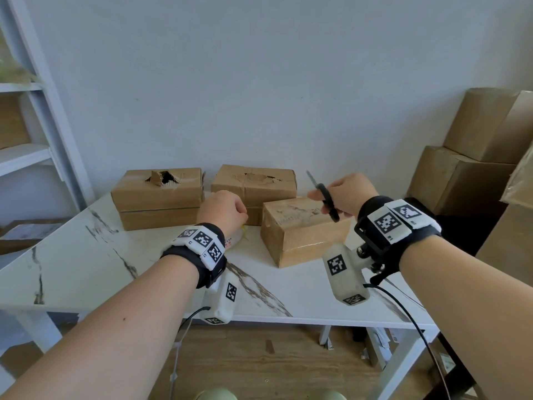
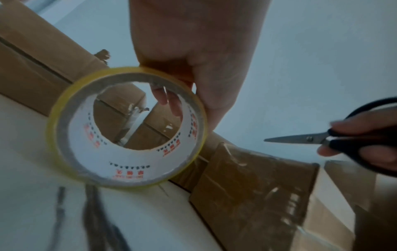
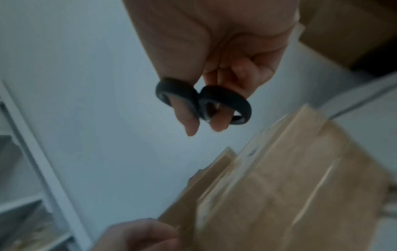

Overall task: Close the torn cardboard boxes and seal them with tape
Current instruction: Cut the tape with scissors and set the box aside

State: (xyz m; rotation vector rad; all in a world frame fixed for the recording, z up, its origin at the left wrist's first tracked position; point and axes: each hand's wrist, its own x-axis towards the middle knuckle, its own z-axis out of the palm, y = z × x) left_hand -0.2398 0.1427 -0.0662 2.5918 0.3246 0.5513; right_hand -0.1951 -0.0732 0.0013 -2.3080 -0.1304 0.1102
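Observation:
Three cardboard boxes stand on the marble table point(image 1: 86, 255). The back left box point(image 1: 158, 197) has a torn hole in its top, the back middle box point(image 1: 253, 183) a dented, torn top, and the near box point(image 1: 302, 232) sits front right. My left hand point(image 1: 222, 209) grips a yellow-edged roll of clear tape point(image 2: 126, 127) just above the table, left of the near box. My right hand point(image 1: 346, 194) holds black-handled scissors point(image 1: 326, 197) above the near box, thumb and fingers through the handle loops point(image 3: 201, 101), blades point(image 2: 296, 138) nearly together.
Large cardboard boxes point(image 1: 476, 157) are stacked at the right beside the table. A white shelf unit point(image 1: 34, 125) stands at the left against the wall. Cables point(image 1: 409, 319) hang from both wrist cameras over the table's front edge.

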